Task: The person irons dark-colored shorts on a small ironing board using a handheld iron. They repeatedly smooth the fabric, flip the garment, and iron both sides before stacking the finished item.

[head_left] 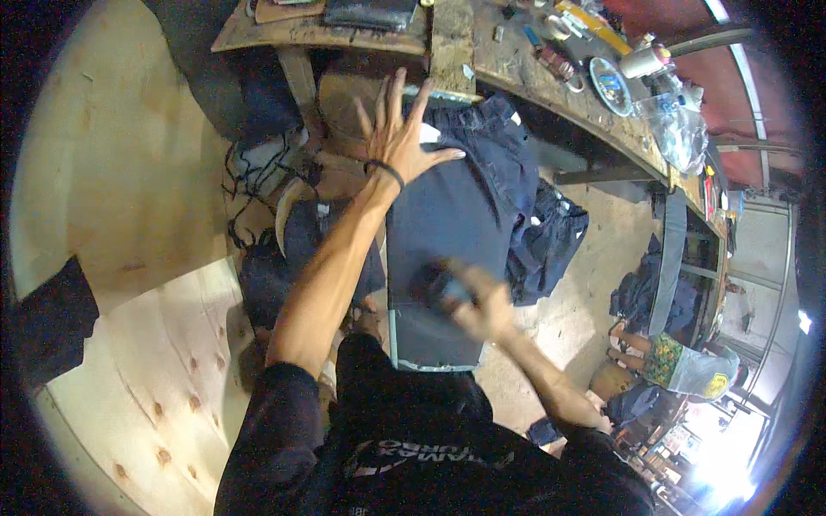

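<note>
A dark navy garment [456, 206] with a gathered waistband lies over a narrow board with a pale blue edge [430, 369]. Near the far end, my left hand [397, 142] presses on the cloth with its fingers spread wide. It wears a dark band at the wrist, and a white tag [429, 133] shows beside it. Over the near half of the board, my right hand [486, 305] is smeared by motion. Its fingers are curled round a dark, rounded object [440, 285] close to the cloth, too blurred to name. Part of the garment hangs off the board's right side.
A worn wooden bench [508, 64] runs along the far right, bearing a bowl [610, 86], a thread cone [645, 62] and plastic bags [675, 133]. Dark cloth [331, 236] lies left of the board. Plywood [163, 370] fills the left. Another person [701, 375] is at lower right.
</note>
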`<state>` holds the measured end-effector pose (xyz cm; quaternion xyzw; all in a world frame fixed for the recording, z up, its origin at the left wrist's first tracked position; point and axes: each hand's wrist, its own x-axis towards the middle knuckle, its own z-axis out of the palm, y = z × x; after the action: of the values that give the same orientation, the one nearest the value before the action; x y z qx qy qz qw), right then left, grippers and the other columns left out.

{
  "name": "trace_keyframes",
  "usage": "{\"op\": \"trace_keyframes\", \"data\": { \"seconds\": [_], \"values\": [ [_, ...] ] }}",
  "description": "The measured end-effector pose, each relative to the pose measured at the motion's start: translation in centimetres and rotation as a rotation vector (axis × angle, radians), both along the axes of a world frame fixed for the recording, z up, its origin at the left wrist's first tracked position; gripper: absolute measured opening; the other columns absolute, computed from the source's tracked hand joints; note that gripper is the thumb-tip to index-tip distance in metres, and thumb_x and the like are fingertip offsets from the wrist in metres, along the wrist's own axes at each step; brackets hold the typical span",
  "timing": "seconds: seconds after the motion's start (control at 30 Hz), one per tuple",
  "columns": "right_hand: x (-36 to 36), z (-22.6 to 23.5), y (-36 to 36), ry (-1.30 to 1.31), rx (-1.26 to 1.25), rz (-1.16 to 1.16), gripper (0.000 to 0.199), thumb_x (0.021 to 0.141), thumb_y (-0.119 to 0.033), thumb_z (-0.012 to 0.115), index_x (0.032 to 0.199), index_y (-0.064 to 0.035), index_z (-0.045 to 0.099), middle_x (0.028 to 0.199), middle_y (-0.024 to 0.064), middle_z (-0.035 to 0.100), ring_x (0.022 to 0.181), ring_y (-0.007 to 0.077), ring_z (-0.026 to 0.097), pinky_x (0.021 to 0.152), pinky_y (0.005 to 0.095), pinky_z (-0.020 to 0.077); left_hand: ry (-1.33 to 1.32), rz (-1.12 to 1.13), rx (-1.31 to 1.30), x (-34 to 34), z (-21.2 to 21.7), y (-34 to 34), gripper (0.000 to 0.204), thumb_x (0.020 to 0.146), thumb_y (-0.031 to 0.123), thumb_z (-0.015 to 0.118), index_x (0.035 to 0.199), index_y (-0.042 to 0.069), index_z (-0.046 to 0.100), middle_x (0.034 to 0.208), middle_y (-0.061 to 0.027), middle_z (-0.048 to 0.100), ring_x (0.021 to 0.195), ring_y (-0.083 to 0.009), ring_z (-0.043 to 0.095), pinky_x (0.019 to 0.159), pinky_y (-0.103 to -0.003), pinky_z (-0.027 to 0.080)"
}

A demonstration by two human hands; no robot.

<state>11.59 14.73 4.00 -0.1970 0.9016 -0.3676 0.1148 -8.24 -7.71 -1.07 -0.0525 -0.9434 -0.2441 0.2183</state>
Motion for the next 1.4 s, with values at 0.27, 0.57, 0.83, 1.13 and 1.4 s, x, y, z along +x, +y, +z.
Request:
{"op": "trace_keyframes", "data": {
  "seconds": [0.27, 0.57, 0.83, 1.13, 1.4],
  "values": [
    [-17.5, -4.3, 9.4, -0.544, -0.257, -0.436, 0.055, 0.103, -0.050, 0.061, 0.128, -0.0014, 0.061, 0.091, 0.0127, 0.071, 0.063, 0.0227, 0.067, 0.055, 0.0351, 0.0566, -0.710, 0.151, 1.276, 15.8, -5.1, 0.8, 0.085, 0.105, 0.058, 0.056, 0.154, -0.009, 0.042, 0.159, -0.0210, 0.047, 0.150, -0.0285, 0.041, 0.125, -0.037, 0.026],
    [13.7, -2.1, 13.9, -1.285, 0.158, 0.032, 0.081, 0.101, -0.071, 0.052, 0.145, -0.0032, 0.061, 0.145, 0.0189, 0.062, 0.132, 0.0276, 0.057, 0.113, 0.0418, 0.0427, -1.108, -0.336, 0.862, 42.3, 4.2, 2.3, 0.052, 0.103, 0.023, 0.067, 0.144, -0.003, 0.051, 0.139, -0.0193, 0.060, 0.126, -0.0259, 0.058, 0.109, -0.038, 0.045],
    [26.3, 2.2, 31.6, -0.956, -0.019, -1.088, 0.073, 0.108, -0.056, 0.050, 0.147, 0.0053, 0.053, 0.141, 0.0191, 0.062, 0.131, 0.0276, 0.059, 0.115, 0.0395, 0.0412, -1.051, -1.012, 0.496, 35.9, 3.2, 19.7, 0.056, 0.096, 0.026, 0.067, 0.140, -0.006, 0.052, 0.141, -0.0321, 0.056, 0.131, -0.0451, 0.055, 0.116, -0.046, 0.040],
    [4.2, -6.1, 29.9, -0.204, 0.106, -1.167, 0.092, 0.101, -0.072, 0.048, 0.156, 0.0014, 0.045, 0.151, 0.0295, 0.054, 0.141, 0.0414, 0.052, 0.115, 0.0457, 0.0416, -0.423, -0.508, 0.414, 25.5, 3.9, 20.2, 0.076, 0.095, 0.030, 0.072, 0.158, 0.004, 0.040, 0.164, -0.0290, 0.030, 0.148, -0.0497, 0.036, 0.122, -0.055, 0.034],
    [8.0, -6.0, 14.7, -0.113, -0.199, -0.860, 0.061, 0.112, -0.049, 0.046, 0.142, 0.0016, 0.060, 0.126, 0.0140, 0.069, 0.117, 0.0246, 0.063, 0.109, 0.0384, 0.0438, -0.377, 0.501, 0.310, 25.3, -13.6, -6.8, 0.025, 0.100, 0.021, 0.060, 0.116, 0.001, 0.066, 0.114, -0.0199, 0.070, 0.106, -0.0409, 0.067, 0.094, -0.045, 0.053]
  ]
}}
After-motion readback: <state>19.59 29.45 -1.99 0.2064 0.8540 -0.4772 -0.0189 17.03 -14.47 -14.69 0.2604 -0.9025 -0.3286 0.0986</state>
